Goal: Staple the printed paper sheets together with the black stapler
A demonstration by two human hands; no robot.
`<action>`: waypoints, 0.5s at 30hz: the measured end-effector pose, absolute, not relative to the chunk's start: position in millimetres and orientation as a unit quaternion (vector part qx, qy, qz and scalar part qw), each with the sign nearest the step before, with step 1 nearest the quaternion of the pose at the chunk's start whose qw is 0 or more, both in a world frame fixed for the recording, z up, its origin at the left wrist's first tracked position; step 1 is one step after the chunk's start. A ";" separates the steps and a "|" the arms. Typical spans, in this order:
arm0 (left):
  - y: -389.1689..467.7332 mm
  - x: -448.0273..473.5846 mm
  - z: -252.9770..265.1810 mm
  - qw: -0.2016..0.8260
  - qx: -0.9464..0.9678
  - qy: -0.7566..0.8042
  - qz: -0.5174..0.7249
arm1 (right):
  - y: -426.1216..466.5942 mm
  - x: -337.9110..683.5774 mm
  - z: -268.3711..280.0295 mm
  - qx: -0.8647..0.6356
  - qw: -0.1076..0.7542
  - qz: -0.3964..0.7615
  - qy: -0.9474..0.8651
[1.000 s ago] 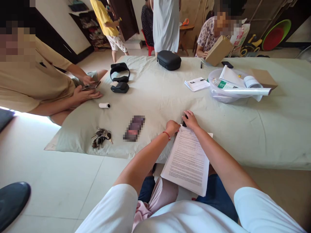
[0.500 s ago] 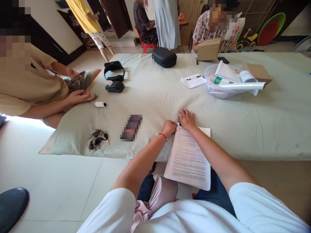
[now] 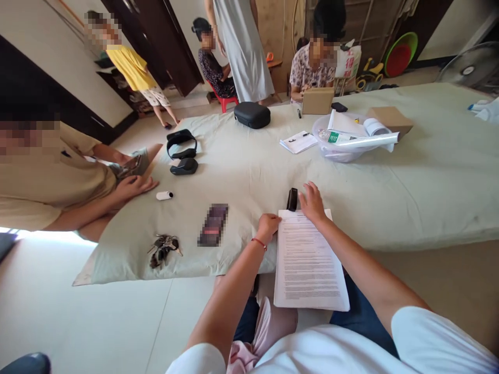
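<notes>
A stack of printed papers lies partly on the covered table and reaches over its front edge toward my lap. My left hand is closed at the top left corner of the stack, pinching the papers. At the stack's top edge stands a black stapler. Just right of it, my right hand has its fingers spread and holds nothing, its palm low over the top right of the papers.
On the table are a phone, keys, a small white device, a black headset, a black case, notepaper and a filled plastic basin. A person sits at the left; others are behind the table.
My right hand has come off the stapler and opened to its right, leaving the stapler in plain sight. My left hand keeps the corner of the papers. The camera view has shifted.
</notes>
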State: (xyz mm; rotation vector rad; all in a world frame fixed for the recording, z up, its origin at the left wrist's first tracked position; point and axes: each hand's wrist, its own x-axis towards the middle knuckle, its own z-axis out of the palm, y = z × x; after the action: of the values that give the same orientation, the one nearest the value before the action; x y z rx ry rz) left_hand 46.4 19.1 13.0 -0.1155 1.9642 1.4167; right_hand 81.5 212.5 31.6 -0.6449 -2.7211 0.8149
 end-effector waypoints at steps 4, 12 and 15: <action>-13.4 64.5 7.6 0.342 -0.083 0.748 0.563 | 224.3 184.3 36.9 -0.278 0.166 0.297 -0.898; -29.9 95.5 13.6 0.286 -0.144 0.694 0.645 | 186.8 303.4 21.4 -0.330 0.081 0.378 -0.861; -28.2 97.1 16.9 0.277 -0.146 0.695 0.648 | 185.6 306.2 12.2 -0.358 0.071 0.406 -0.838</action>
State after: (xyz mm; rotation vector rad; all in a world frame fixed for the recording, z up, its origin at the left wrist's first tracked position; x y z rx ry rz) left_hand 97.1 -28.2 16.9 -0.3909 1.8655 1.7405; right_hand 306.2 185.6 12.2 -1.0779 -2.5196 1.2207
